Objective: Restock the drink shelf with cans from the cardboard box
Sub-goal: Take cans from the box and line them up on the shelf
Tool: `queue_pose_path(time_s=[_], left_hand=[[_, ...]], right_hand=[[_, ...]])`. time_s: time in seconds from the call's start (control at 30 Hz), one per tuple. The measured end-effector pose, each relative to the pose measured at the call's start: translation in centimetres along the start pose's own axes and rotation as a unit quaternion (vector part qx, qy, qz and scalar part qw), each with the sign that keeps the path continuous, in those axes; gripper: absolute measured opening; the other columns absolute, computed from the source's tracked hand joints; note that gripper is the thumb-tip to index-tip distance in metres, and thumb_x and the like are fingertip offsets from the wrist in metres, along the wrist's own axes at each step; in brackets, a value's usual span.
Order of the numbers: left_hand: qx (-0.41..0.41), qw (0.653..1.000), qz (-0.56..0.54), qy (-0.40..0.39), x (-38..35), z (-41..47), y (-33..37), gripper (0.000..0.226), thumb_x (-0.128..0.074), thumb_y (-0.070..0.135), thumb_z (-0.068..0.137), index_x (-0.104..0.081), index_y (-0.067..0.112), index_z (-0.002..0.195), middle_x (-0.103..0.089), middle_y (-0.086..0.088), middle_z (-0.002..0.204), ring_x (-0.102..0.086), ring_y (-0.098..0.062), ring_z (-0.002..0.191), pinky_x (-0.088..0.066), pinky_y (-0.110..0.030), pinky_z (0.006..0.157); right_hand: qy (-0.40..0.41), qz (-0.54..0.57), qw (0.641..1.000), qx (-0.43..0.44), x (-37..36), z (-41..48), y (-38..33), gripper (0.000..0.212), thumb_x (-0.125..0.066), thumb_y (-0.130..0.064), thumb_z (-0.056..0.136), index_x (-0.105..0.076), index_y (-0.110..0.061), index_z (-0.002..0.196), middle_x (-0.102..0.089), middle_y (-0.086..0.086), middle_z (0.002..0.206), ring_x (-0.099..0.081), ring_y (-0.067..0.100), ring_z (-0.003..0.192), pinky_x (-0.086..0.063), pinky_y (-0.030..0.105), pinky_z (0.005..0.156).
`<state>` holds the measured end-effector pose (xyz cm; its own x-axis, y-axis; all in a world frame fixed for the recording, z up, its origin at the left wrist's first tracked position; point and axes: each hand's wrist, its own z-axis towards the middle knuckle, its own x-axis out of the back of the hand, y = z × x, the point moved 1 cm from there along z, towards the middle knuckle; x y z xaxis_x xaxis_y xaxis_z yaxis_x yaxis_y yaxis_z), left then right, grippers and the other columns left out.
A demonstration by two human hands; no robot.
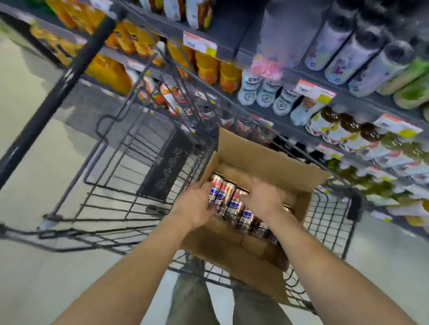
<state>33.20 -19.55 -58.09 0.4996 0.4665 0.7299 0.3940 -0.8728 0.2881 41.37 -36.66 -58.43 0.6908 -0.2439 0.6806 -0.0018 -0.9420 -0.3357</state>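
Both forearms are stretched down into the cardboard box [266, 163], parked in the shopping cart [129, 152] by the drink shelf [348, 102]. The left hand [195, 205] is curled round the end cola can [215, 189]; the right hand [265, 197] is laid flat over the row, grip unclear.

Cans [233, 202] in cardboard box [266, 168]: red-white-blue Pepsi globe logo, wording blurred. Shelf price tags [199, 43] and bottle labels [266, 94]: print too blurred to read.

Both hands [230, 199] on boxed cans [232, 204]
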Motion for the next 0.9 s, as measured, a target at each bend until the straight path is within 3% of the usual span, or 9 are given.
queue_pose_path(time_s=[0.13, 0.27, 0.43, 0.57, 0.7, 0.77, 0.9], left_hand=[[-0.076, 0.995, 0.069, -0.016, -0.3, 3.6, -0.8, 0.052, -0.068, 0.034, 0.093, -0.048, 0.023, 0.140, -0.065, -0.007, 0.129, -0.061, -0.030, 0.118, -0.053, -0.045, 0.101], [-0.113, 0.987, 0.104, -0.044, -0.5, 6.9, -1.0, 0.052, -0.066, 0.032, 0.096, -0.047, 0.019, 0.142, -0.060, -0.011, 0.130, -0.061, -0.034, 0.120, -0.052, -0.044, 0.100], [-0.135, 0.978, 0.143, -0.077, -1.2, 10.9, -1.5, 0.046, -0.065, 0.033, 0.096, -0.048, 0.019, 0.137, -0.062, -0.010, 0.126, -0.063, -0.033, 0.114, -0.052, -0.044, 0.095], [-0.176, 0.962, 0.187, -0.094, -2.6, 14.7, -1.3, 0.054, -0.068, 0.028, 0.094, -0.048, 0.016, 0.142, -0.059, -0.009, 0.135, -0.058, -0.032, 0.124, -0.047, -0.045, 0.105], [-0.212, 0.937, 0.254, -0.111, -4.5, 18.6, -0.9, 0.064, -0.072, 0.028, 0.092, -0.044, 0.012, 0.148, -0.053, -0.011, 0.148, -0.045, -0.032, 0.140, -0.032, -0.044, 0.119], [-0.220, 0.924, 0.291, -0.119, -5.7, 20.4, -1.1, 0.076, -0.074, 0.031, 0.090, -0.038, 0.012, 0.154, -0.040, -0.012, 0.160, -0.027, -0.033, 0.153, -0.015, -0.046, 0.129], [-0.213, 0.890, 0.382, -0.130, -8.6, 23.1, -1.8, 0.081, -0.073, 0.036, 0.090, -0.036, 0.010, 0.157, -0.019, -0.011, 0.171, -0.001, -0.032, 0.160, 0.007, -0.051, 0.129]], right_hand=[[0.000, 0.038, 0.998, -0.055, -1.9, 1.4, 0.3, 0.055, -0.065, -0.039, 0.095, -0.054, -0.011, 0.141, -0.072, 0.007, 0.092, -0.068, 0.024, 0.083, -0.054, 0.030, 0.078], [0.010, 0.063, 0.995, -0.073, -4.2, 3.4, -0.2, 0.055, -0.067, -0.025, 0.095, -0.049, -0.010, 0.145, -0.068, 0.017, 0.122, -0.068, 0.033, 0.104, -0.058, 0.039, 0.089], [0.010, 0.073, 0.994, -0.079, -6.9, 6.9, -0.2, 0.045, -0.068, -0.018, 0.093, -0.056, -0.011, 0.136, -0.070, 0.016, 0.115, -0.068, 0.034, 0.102, -0.057, 0.038, 0.085], [-0.021, 0.053, 0.995, -0.086, -9.6, 10.6, 0.7, 0.044, -0.069, -0.021, 0.091, -0.057, -0.014, 0.133, -0.071, 0.011, 0.110, -0.070, 0.029, 0.094, -0.060, 0.037, 0.079], [-0.042, 0.032, 0.994, -0.092, -11.6, 14.0, 2.3, 0.051, -0.070, -0.027, 0.093, -0.051, -0.015, 0.138, -0.069, 0.012, 0.113, -0.069, 0.028, 0.093, -0.059, 0.035, 0.076], [-0.048, 0.046, 0.993, -0.093, -12.6, 15.3, 2.9, 0.054, -0.072, -0.027, 0.090, -0.051, -0.015, 0.138, -0.068, 0.010, 0.112, -0.068, 0.026, 0.090, -0.061, 0.038, 0.078], [-0.068, 0.075, 0.991, -0.086, -14.4, 17.2, 3.5, 0.069, -0.079, -0.027, 0.082, -0.047, -0.022, 0.143, -0.064, 0.008, 0.123, -0.065, 0.025, 0.102, -0.058, 0.042, 0.089]])
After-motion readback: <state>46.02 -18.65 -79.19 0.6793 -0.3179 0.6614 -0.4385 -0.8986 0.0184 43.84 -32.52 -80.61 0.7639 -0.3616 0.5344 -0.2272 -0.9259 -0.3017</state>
